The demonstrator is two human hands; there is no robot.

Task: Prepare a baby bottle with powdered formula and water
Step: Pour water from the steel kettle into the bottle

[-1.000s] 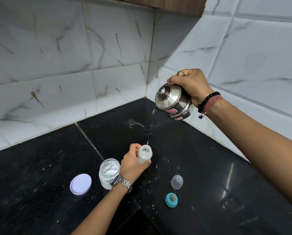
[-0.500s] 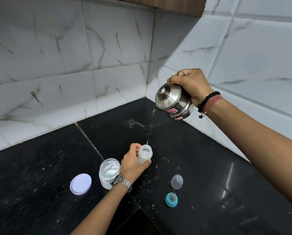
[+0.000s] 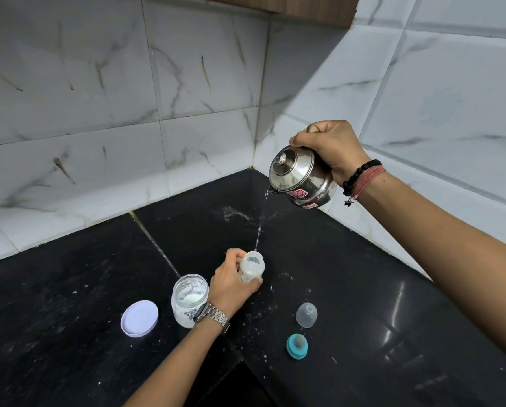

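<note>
A small clear baby bottle (image 3: 252, 268) stands uncapped on the black counter (image 3: 348, 289). My left hand (image 3: 231, 286) grips it around the side. My right hand (image 3: 332, 148) holds a steel kettle (image 3: 300, 177) tilted high above the bottle, and a thin stream of water (image 3: 259, 230) falls from its spout toward the bottle's mouth. An open glass jar of white formula powder (image 3: 188, 299) stands just left of my left wrist. Its white lid (image 3: 139, 318) lies flat to the left. The clear bottle cap (image 3: 306, 314) and the teal nipple ring (image 3: 297, 346) lie to the right.
The counter runs into a corner of white marble tiled walls (image 3: 187, 113). Spilled powder and water drops speckle the counter around the bottle. A dark gap (image 3: 231, 389) opens at the counter's near edge below my left forearm.
Nothing has visibly changed: the kettle stays tilted and keeps pouring water, and my left hand keeps holding the bottle in place.
</note>
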